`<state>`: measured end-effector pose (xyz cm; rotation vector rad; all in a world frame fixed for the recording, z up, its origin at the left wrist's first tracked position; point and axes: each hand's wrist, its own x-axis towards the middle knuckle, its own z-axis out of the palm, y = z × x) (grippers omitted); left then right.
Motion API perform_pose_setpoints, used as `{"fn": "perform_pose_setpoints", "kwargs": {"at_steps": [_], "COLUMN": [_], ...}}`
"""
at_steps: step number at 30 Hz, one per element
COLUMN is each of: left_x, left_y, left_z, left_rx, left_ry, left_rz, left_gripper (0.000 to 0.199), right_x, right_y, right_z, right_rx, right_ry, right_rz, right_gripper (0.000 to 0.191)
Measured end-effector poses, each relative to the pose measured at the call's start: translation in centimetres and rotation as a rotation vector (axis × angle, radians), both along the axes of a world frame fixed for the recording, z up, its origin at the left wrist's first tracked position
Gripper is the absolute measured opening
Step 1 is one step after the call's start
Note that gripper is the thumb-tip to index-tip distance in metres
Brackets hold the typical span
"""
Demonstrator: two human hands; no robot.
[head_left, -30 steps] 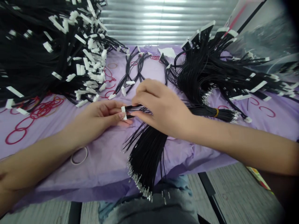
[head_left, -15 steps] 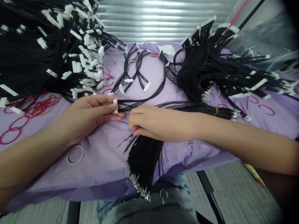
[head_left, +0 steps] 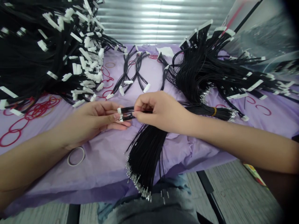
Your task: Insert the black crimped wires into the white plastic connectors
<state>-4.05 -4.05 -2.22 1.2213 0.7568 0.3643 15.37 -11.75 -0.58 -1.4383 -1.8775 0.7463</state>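
My left hand (head_left: 93,121) pinches a white connector (head_left: 120,114) between thumb and fingers, with black wires running right from it. Just right of the connector, my right hand (head_left: 161,112) has thumb and forefinger closed on the black wires (head_left: 128,113). Beneath my right hand a loose bundle of black wires (head_left: 146,155) fans toward the front edge, its silvery terminals (head_left: 137,185) at the lower end. Another wire bundle (head_left: 203,111), tied with a yellow band (head_left: 214,111), lies behind my right forearm.
A big heap of black cables (head_left: 30,62) with white connectors fills the left. Another cable pile (head_left: 196,68) lies right. Finished-looking harnesses (head_left: 137,70), red bands (head_left: 39,109) and a pale ring (head_left: 76,156) rest on the purple cover (head_left: 98,171).
My right hand has risen slightly and turned, its fingertips now near the connector. My left hand has shifted a little right and down. The wires at the connector now show in two groups.
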Motion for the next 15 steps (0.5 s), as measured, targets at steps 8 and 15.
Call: {"fn": "perform_pose_setpoints", "kwargs": {"at_steps": [8,15], "left_x": [0.18,0.18], "left_y": [0.18,0.12], "left_z": [0.01,0.15], "left_rx": [-0.058,-0.052], "left_ry": [-0.013,0.014], "left_rz": [-0.002,0.000], "left_gripper": [0.011,0.015], "right_x": [0.61,0.57], "right_y": [-0.24,-0.38], "right_z": [0.24,0.26], "right_rx": [0.048,0.059], "right_ry": [-0.019,-0.081], "right_rz": [-0.092,-0.103], "right_gripper": [0.006,0.008]}}
